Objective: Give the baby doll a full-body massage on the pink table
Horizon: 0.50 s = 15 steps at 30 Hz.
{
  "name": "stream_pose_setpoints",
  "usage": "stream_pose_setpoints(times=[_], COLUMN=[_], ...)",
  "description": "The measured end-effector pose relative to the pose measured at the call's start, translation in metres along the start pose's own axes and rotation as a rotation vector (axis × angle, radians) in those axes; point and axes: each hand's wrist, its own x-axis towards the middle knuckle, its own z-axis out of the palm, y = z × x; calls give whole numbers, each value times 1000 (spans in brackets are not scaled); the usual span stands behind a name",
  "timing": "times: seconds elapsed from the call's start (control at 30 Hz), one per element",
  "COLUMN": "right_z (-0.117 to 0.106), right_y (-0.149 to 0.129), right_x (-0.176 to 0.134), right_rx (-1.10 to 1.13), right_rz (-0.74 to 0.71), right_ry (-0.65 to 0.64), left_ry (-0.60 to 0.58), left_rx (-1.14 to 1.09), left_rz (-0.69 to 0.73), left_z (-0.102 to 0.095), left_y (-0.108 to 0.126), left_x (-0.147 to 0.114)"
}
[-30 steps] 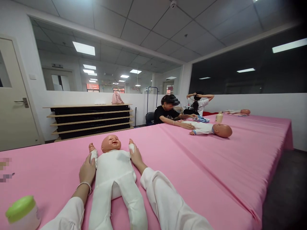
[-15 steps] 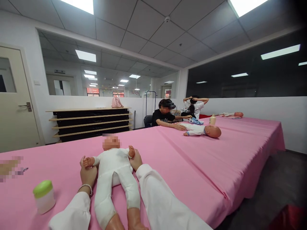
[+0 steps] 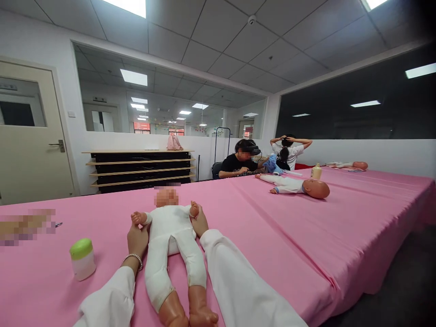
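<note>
A baby doll (image 3: 173, 227) with a white cloth body lies on its back on the pink-covered table, its feet toward me. My left hand (image 3: 138, 237) is closed around the doll's arm on the left, just below its small hand. On the other side, my right hand (image 3: 200, 221) grips the other arm near the wrist. My fingers are partly hidden behind the doll's arms. A jar with a green lid (image 3: 82, 259) stands to the left of my left hand.
A second doll (image 3: 296, 186) lies farther back, near a cream bottle (image 3: 316, 171). Behind it a person in black (image 3: 243, 161) wears a headset and handles blue cloth (image 3: 272, 164). Another person (image 3: 289, 152) has both arms raised. Wooden shelving (image 3: 141, 168) stands by the wall.
My view has swung left, so everything sits farther right in it. Both my hands keep their hold on the doll's arms. The person in black has let go of their doll and raised the blue cloth.
</note>
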Motion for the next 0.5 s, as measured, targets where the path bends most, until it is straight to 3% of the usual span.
stream_pose_setpoints(times=[0.1, 0.33, 0.5], right_z=[3, 14, 17], right_y=[0, 26, 47], right_x=[11, 41, 51], right_rx=[-46, -189, -273], right_rz=[-3, 208, 373], right_ry=[33, 149, 62], left_ry=[11, 7, -61], left_rx=[16, 87, 172], left_rz=[38, 63, 72], left_z=[6, 23, 38], left_y=[4, 1, -9], left_x=[8, 35, 59])
